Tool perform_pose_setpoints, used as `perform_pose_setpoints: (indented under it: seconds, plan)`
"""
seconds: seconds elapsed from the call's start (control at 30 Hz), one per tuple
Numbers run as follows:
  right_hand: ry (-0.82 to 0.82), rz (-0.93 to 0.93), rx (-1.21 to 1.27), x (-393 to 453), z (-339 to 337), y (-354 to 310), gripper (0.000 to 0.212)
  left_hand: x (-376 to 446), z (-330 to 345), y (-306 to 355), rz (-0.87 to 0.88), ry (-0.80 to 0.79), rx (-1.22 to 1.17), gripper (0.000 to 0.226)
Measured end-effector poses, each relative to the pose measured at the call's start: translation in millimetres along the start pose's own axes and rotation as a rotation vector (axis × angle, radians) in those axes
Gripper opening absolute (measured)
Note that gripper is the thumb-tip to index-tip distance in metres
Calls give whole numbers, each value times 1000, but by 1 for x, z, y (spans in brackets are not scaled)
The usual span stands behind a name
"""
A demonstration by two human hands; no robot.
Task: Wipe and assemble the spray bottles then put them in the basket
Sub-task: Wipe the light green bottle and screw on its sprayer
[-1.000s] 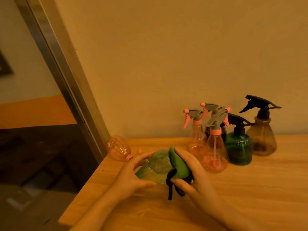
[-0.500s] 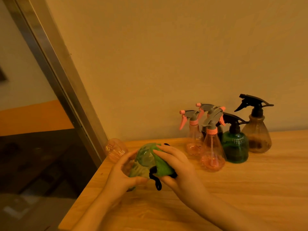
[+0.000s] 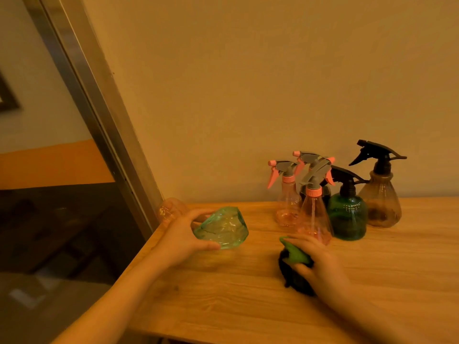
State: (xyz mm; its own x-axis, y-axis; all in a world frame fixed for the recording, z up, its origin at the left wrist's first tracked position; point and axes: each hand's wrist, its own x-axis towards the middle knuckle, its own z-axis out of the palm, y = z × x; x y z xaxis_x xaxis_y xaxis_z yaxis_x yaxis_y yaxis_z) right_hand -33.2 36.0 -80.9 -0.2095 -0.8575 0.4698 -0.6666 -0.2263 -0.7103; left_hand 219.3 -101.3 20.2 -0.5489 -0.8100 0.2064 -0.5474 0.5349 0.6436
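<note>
No text, label or number seems readable in this dim view.

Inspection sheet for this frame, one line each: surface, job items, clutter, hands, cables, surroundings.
Surface: wooden table, bare grain showing in front.
Job's things: faceted green bottle body, no sprayer on it; green cloth over something dark; five assembled spray bottles by the wall, among them a dark green bottle and a brown bottle; a pink bottle body lying at the table corner. Basket: nothing seen.
Clutter: nothing seen.
Hands: left hand holds the faceted green bottle body; right hand grips the green cloth.
Cables: nothing seen.
Surroundings: plain wall, metal frame at left.
</note>
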Motion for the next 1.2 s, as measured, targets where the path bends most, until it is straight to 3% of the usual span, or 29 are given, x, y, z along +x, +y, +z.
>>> perform_pose_setpoints:
  seconds: [0.2, 0.6, 0.9, 1.2]
  plan:
    - [4, 75, 14, -1, -14, 21, 57, 35, -6, 3, -41, -179, 250, 69]
    - [-47, 75, 127, 0, -19, 32, 49, 140, 20, 28, 45, -358, 822, 77]
    - [-37, 82, 192, 1, -21, 36, 43, 185, 35, 49, 11, -534, 1033, 74]
    - [-25, 75, 212, 4, -19, 38, 39, 194, 50, 57, 101, -638, 1149, 83]
